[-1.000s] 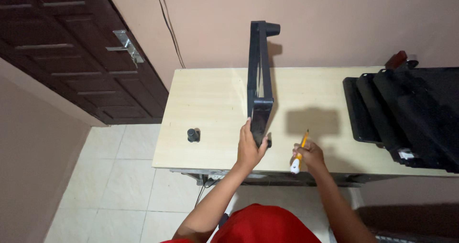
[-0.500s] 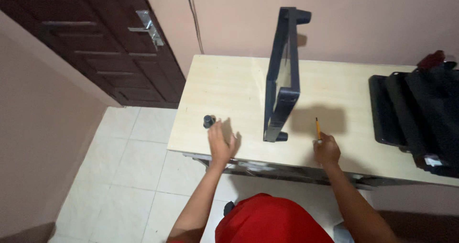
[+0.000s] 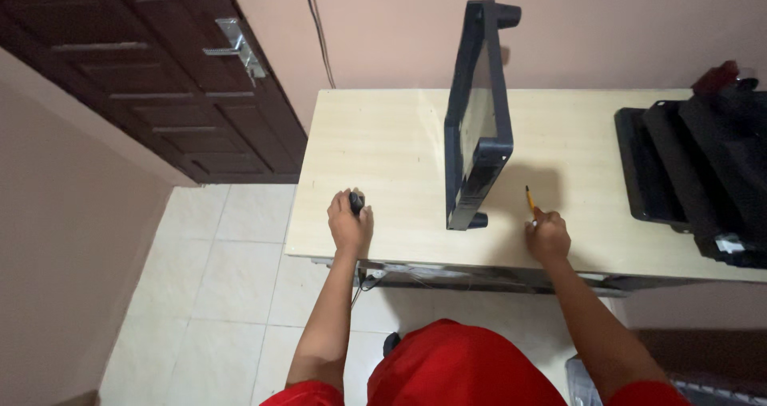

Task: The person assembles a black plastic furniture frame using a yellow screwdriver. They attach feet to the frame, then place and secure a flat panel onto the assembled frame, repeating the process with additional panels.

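1. Left hand (image 3: 349, 227) is closing over a small black knob (image 3: 356, 202) near the bench (image 3: 383, 134) front-left edge.
2. Dark frame (image 3: 477, 126) is standing on edge mid-bench, untouched.
3. Right hand (image 3: 547, 236) is gripping a yellow pencil (image 3: 529, 199), tip on the bench.
4. Black panels (image 3: 695, 166) are lying far right.

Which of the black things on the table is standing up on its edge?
The flat black panel at the table's middle stands on edge; the small black knob under the left hand and the black stack lie low.
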